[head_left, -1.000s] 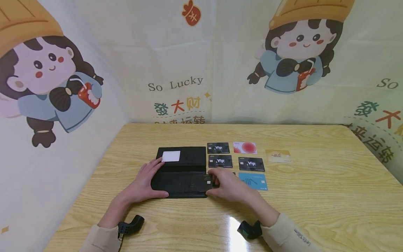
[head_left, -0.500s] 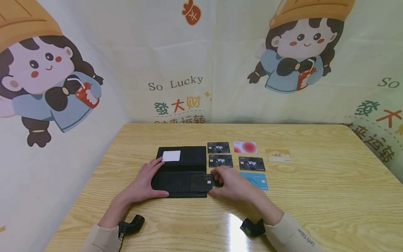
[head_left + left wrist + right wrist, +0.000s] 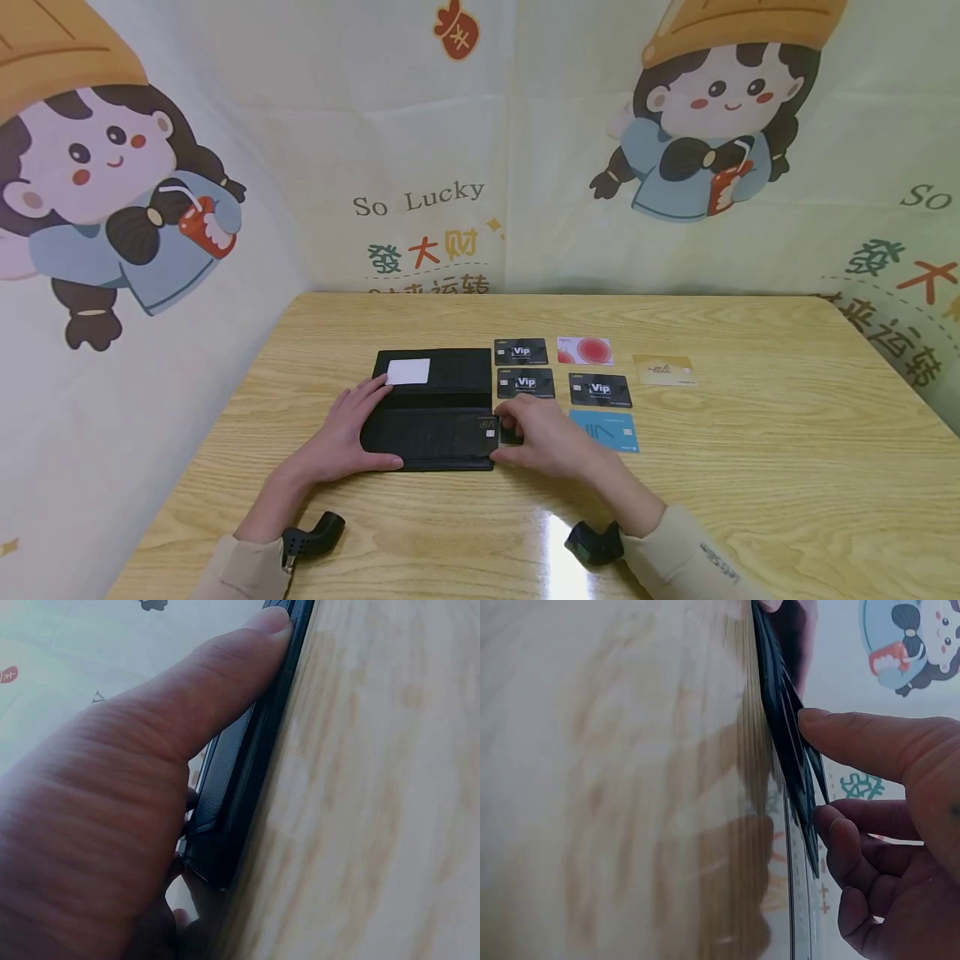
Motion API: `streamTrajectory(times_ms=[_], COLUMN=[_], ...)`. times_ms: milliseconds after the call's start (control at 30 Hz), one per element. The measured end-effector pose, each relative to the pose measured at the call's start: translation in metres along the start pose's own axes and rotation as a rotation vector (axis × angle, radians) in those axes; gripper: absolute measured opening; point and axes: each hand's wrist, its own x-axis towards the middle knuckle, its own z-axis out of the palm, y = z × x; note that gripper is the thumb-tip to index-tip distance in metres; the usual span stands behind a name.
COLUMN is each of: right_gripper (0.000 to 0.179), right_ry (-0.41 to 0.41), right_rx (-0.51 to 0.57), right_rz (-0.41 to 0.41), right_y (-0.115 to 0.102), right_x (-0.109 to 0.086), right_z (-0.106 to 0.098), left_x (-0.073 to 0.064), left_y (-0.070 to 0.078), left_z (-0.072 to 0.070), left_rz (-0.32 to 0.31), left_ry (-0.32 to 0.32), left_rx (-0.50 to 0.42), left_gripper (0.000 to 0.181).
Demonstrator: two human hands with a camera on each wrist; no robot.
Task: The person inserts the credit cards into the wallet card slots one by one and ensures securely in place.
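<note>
A black long wallet (image 3: 420, 417) lies unfolded on the table, a white card (image 3: 408, 372) in its far half. My left hand (image 3: 341, 437) rests along its left side, thumb (image 3: 247, 652) lying on the near edge and fingers reaching to the white card. At the wallet's right side, my right hand (image 3: 543, 437) pinches the right edge of a black VIP card (image 3: 477, 435) between thumb and fingers. Most of that card overlaps the near half of the wallet. In the right wrist view the thumb (image 3: 840, 739) and a fingertip hold the card (image 3: 821, 780) by its edge.
Three black Vip cards (image 3: 526, 383), a pink card (image 3: 585, 351), a gold card (image 3: 665, 370) and a blue card (image 3: 604, 430) lie right of the wallet. Another dark card (image 3: 512, 433) is partly hidden under my right hand. A printed cloth (image 3: 562, 150) hangs behind the table.
The black VIP card has slid left, further over the wallet. My right hand drew slightly right, then came back left with the card. The left hand has stayed put.
</note>
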Motion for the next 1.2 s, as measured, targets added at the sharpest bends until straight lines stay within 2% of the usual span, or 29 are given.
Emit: streamTrajectory(times_ms=[367, 1200], right_gripper=[0.048, 0.049], right_ry=[0.009, -0.013], right_rx=[-0.017, -0.084], right_rz=[-0.038, -0.035], right_y=[-0.007, -0.023], right_x=[0.007, 0.018], right_z=[0.008, 0.017], left_x=[-0.001, -0.003], left_y=[0.001, 0.003], left_z=[-0.001, 0.0], left_rz=[0.0, -0.005], left_ry=[-0.002, 0.003], left_rx=[0.004, 0.017], left_gripper=[0.11, 0.111])
